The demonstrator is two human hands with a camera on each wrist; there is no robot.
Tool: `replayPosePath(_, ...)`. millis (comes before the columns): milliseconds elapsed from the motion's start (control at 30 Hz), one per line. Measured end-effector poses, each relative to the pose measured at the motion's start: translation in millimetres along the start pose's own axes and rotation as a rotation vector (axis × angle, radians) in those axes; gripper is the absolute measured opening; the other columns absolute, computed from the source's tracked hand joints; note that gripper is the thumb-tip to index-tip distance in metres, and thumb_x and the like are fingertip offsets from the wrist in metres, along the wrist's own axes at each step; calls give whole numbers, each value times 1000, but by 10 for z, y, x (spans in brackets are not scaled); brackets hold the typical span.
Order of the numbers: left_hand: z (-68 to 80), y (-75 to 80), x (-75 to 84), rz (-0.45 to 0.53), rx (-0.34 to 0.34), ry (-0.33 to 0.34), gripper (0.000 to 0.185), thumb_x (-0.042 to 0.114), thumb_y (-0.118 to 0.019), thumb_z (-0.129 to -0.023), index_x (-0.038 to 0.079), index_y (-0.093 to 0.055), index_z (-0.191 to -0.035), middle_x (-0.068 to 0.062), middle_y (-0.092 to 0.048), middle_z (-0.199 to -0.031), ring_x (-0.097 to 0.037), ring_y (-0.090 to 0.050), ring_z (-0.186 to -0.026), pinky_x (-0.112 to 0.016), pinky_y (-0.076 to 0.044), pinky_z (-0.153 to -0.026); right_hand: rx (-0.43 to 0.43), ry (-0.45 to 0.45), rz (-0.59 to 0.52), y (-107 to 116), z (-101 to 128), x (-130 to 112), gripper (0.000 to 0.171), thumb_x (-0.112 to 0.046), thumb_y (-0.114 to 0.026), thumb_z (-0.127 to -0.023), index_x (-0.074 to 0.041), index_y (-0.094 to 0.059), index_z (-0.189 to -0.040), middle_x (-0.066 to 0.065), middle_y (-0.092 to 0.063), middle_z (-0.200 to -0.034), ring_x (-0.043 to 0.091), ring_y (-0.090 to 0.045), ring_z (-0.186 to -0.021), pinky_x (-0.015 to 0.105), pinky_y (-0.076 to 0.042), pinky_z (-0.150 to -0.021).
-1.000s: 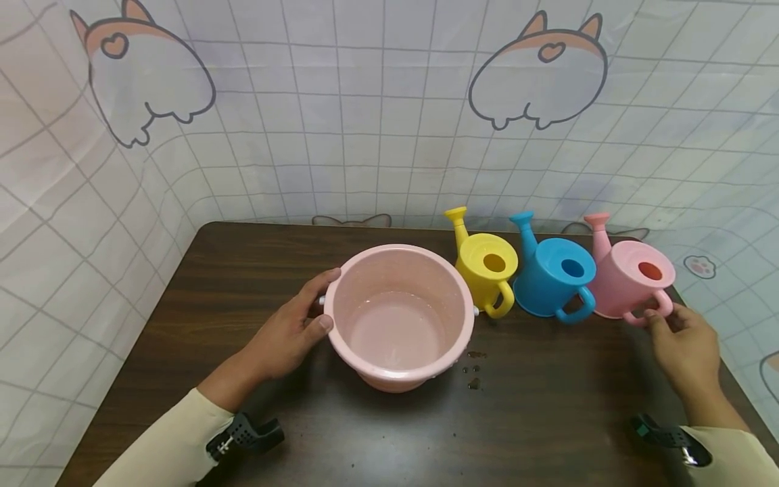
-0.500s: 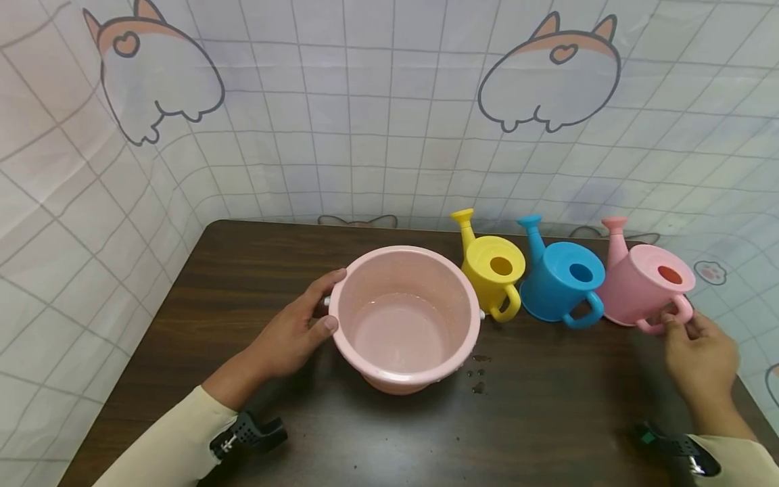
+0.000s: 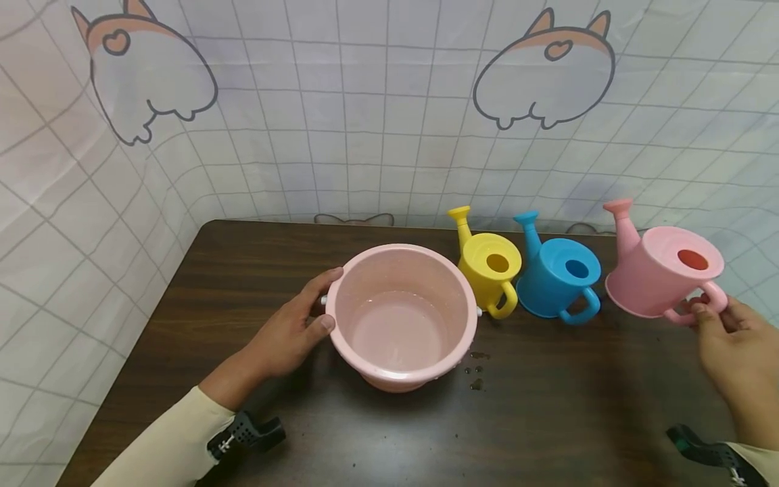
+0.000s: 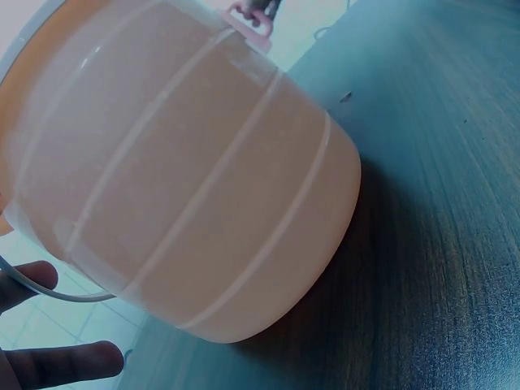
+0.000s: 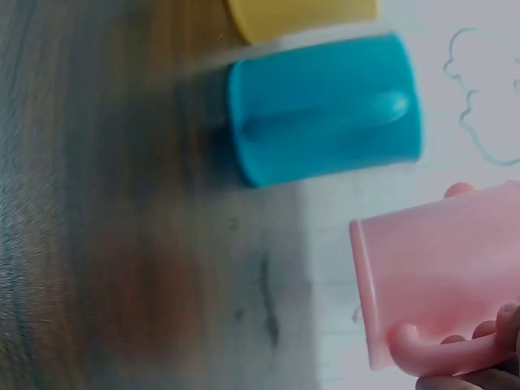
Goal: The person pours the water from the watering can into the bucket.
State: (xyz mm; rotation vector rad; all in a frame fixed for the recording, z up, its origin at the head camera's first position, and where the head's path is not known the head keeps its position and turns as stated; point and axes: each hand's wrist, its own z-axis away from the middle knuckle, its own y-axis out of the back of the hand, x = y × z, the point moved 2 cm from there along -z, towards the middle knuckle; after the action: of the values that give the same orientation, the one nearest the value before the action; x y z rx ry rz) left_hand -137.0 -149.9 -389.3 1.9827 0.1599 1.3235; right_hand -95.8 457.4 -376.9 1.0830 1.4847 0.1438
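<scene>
Right hand (image 3: 733,345) gripped the pink watering can (image 3: 663,274) by its loop handle (image 3: 700,308), fingers curled round the loop; can was off the tabletop (image 3: 548,419) at the far right, spout (image 3: 623,223) pointing up and left. Left hand (image 3: 289,331) rested against the left wall of the pink bucket (image 3: 402,314), thumb on the rim and fingers spread along the side, steadying rather than clasping it. Bucket sat near the middle of the tabletop with a shallow pool of water at the bottom; a few droplets (image 3: 475,370) lay on the wood just right of it. Yellow watering can (image 3: 489,267) and blue watering can (image 3: 556,270) stood in a row between bucket and pink can, handles toward the near side. Judgement: the pink can looked like thin moulded plastic, stiff and light when empty, noticeably heavier and nose-prone if it held water; contents could not be seen. Handle loop seemed the sound hold, since smooth walls could turn slippery when wet. Not fragile, though a tilt would spill from the top opening (image 3: 692,259).
</scene>
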Motion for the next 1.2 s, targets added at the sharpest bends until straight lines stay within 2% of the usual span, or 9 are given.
replayPosePath(100,9,2,-3,-2,4,2,69,61,-43,-104,32,-21,-162,-12,-47,-152,-33,-63,-120,-57,-50,-93,-5,69,-214,46,1,-127,19,-4,-54,-104,-5,-68,-117,-26,-62,-88,-13,-62,-76,6,-47,-66)
replayPosePath(167,15,5,-5,-2,7,3,69,61,-43,-104,32,-21,-162,-12,-47,-152,-33,-62,-120,-58,-50,-93,-4,115,-301,73,0,-213,21,2,-53,-103,-13,-67,-107,-19,-66,-89,-10,-65,-80,7,-47,-72)
replayPosePath(233,16,7,-6,2,9,0,69,61,-43,-104,32,-21,-162,-13,-47,-151,-33,-63,-120,-58,-50,-93,10,160,-308,100,4,-301,26,4,-54,-102,-19,-66,-101,-17,-67,-88,-9,-66,-80,8,-48,-72)
replayPosePath(400,7,10,-13,5,12,-14,69,61,-43,-104,32,-22,-162,-12,-48,-152,-30,-63,-120,-56,-50,-93,-9,278,-314,163,32,-516,31,8,-53,-101,-20,-65,-105,-16,-67,-93,-8,-67,-86,11,-48,-76)
replayPosePath(533,7,9,-22,9,16,-26,69,61,-43,-104,31,-22,-162,-13,-47,-152,-32,-63,-119,-58,-50,-94,-110,349,-499,190,59,-660,29,13,-51,-99,-8,-68,-108,-7,-72,-93,-1,-72,-84,15,-49,-75)
replayPosePath(633,9,7,-26,9,16,-26,68,60,-43,-104,30,-22,-162,-13,-47,-152,-34,-63,-119,-59,-49,-93,-199,373,-697,198,85,-759,30,19,-50,-97,6,-68,-117,3,-75,-95,6,-74,-84,19,-51,-74)
replayPosePath(767,8,0,-25,11,11,-19,68,60,-43,-105,31,-22,-162,-13,-47,-152,-32,-63,-119,-58,-50,-93,-269,409,-749,210,139,-899,37,21,-48,-96,15,-59,-131,6,-76,-100,10,-74,-90,21,-52,-75)
replayPosePath(1033,7,-15,-22,26,8,-14,67,60,-43,-104,33,-23,-162,-11,-48,-151,-29,-64,-118,-55,-51,-92,-378,529,-896,159,250,-1140,32,27,-43,-95,32,-47,-127,18,-74,-112,20,-75,-96,27,-53,-81)
replayPosePath(1200,5,-18,-17,22,9,-18,67,59,-44,-105,33,-23,-162,-11,-48,-151,-29,-64,-118,-55,-51,-92,-392,592,-903,121,330,-1273,32,28,-44,-94,34,-44,-126,20,-73,-113,22,-75,-97,26,-53,-82)
